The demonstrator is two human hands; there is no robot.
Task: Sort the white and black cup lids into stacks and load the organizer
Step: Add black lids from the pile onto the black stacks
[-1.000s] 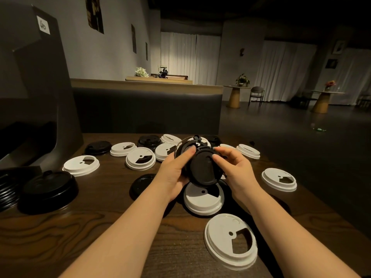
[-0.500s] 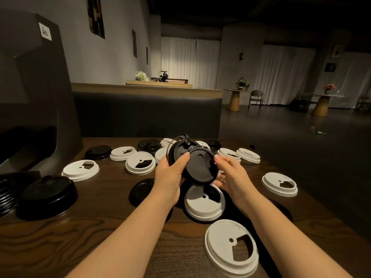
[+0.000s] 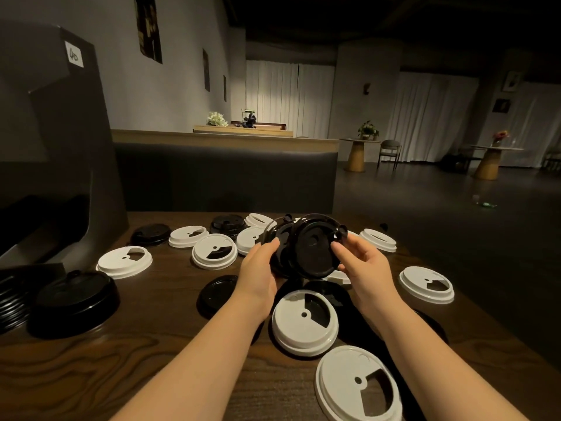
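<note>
Head view: left hand (image 3: pixel 258 270) and right hand (image 3: pixel 362 264) pinch black lids (image 3: pixel 306 249) above table (image 3: pixel 151 344); loose nesting, tilted, likely slips apart onto white lid (image 3: pixel 304 325).

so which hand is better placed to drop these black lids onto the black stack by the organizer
Left. The left hand grips the held black lids from the side facing the black stack, which sits at far left; the right hand would have to cross over.

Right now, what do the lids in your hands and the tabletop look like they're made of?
Black lids: probably thin moulded plastic, slightly glossy; faint highlights on the raised rims. White lids: likely the same plastic, matte, with crisp cut-out openings. Table: dark wood or wood-look laminate, given the swirling grain; which one isn't clear.
</note>
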